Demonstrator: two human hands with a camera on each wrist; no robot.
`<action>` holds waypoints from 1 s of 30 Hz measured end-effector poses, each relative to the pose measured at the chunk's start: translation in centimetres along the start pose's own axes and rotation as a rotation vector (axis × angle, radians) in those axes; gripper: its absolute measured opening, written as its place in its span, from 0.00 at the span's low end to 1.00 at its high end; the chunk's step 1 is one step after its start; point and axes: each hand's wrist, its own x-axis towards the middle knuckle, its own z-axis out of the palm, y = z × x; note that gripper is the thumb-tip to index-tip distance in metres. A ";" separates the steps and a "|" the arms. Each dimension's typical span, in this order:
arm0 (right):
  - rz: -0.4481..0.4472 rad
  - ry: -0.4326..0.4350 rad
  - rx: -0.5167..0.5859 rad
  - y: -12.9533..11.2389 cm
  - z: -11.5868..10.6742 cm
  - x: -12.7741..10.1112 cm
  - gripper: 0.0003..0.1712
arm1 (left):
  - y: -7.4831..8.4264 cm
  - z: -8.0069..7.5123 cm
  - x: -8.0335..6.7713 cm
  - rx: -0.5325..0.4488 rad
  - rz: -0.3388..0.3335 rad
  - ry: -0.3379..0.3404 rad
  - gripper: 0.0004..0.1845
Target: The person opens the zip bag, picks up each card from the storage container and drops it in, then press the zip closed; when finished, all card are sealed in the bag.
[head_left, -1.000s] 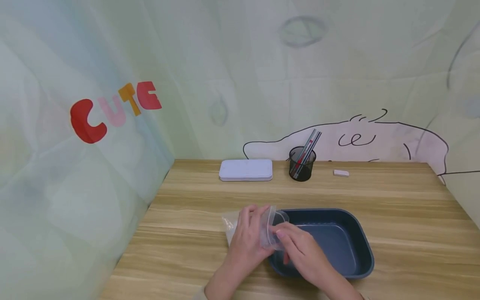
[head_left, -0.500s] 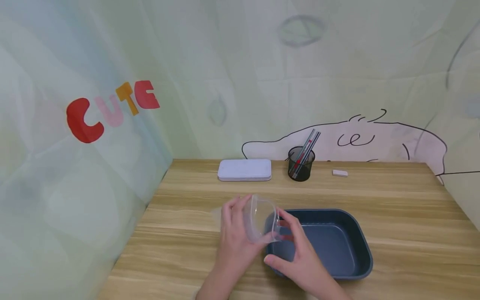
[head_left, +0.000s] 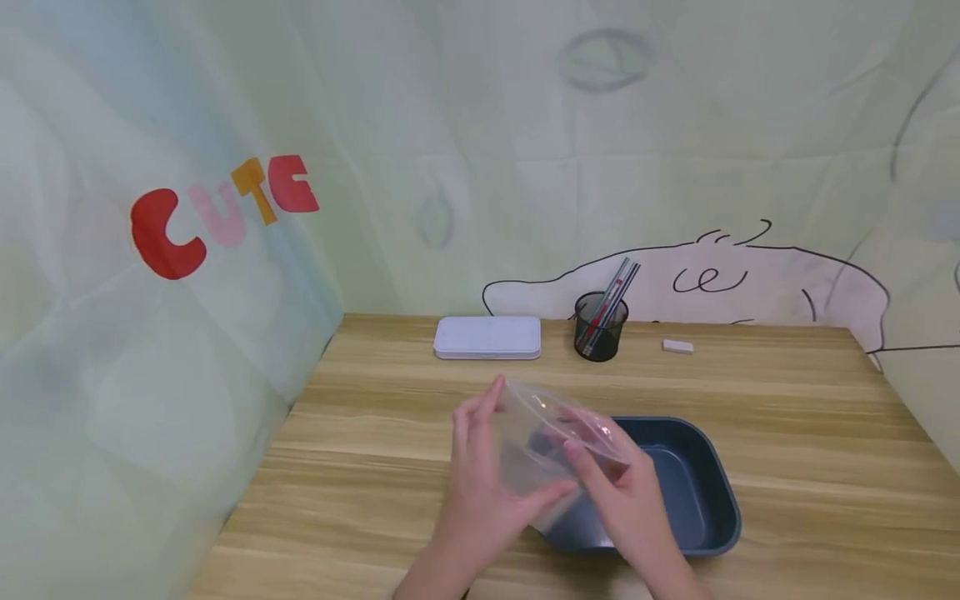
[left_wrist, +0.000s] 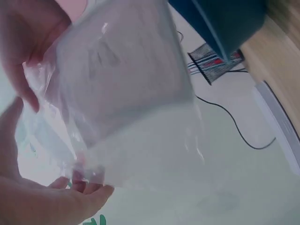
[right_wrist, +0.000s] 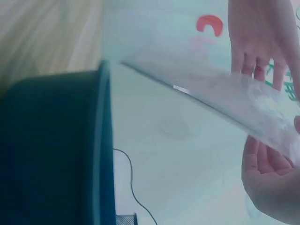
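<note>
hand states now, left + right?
Left hand: holding the clear plastic bag, fingers along its left side.
Right hand: pinching the same bag's right edge, above the dark blue tray.

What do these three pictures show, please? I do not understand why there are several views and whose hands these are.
No machine here: a person works with bare hands, wearing three cameras. The large picture comes from the head, looking down at a wooden table. The two small ones come from the wrists, so they look tilted and very close. The left hand and right hand together hold a clear plastic bag above a dark blue tray. At the back stand a white case, a black pen cup and a small eraser.
</note>
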 end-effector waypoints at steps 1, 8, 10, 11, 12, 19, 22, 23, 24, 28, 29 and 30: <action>0.041 0.014 0.025 -0.3 -0.3 0.1 0.17 | 0.1 -0.2 0.1 -0.047 -0.010 -0.001 0.54; 0.200 -0.020 0.046 -1.7 -1.8 0.3 0.12 | 0.6 -0.6 1.2 -0.321 -0.129 -0.082 0.12; 0.179 -0.053 0.042 -1.8 -2.0 0.3 0.11 | 0.8 -0.5 1.3 -0.362 -0.191 -0.097 0.06; 0.161 -0.061 0.040 -1.8 -2.1 0.3 0.11 | 0.8 -0.3 1.3 -0.374 -0.214 -0.094 0.06; 0.160 -0.061 0.038 -1.9 -2.1 0.3 0.11 | 0.9 -0.2 1.3 -0.392 -0.223 -0.086 0.06; 0.247 0.045 -0.067 -2.9 -2.2 0.5 0.10 | 1.3 1.2 0.8 -0.545 -0.162 -0.010 0.05; 0.239 0.035 -0.084 -3.2 -2.3 0.6 0.10 | 1.3 1.6 0.8 -0.598 -0.089 0.002 0.05; 0.222 0.026 -0.083 -3.2 -2.4 0.6 0.09 | 1.3 1.7 0.8 -0.609 -0.073 0.000 0.05; 0.202 0.019 -0.078 -3.2 -2.4 0.5 0.08 | 1.3 1.8 0.8 -0.622 -0.055 -0.002 0.05; 0.112 0.005 -0.055 -3.2 -2.5 0.4 0.05 | 1.1 2.0 0.9 -0.631 0.011 0.003 0.05; 0.091 0.003 -0.049 -3.2 -2.5 0.4 0.04 | 1.0 2.1 0.9 -0.622 0.028 0.011 0.05; 0.073 0.000 -0.045 -3.2 -2.5 0.3 0.04 | 1.0 2.1 0.9 -0.608 0.047 0.020 0.05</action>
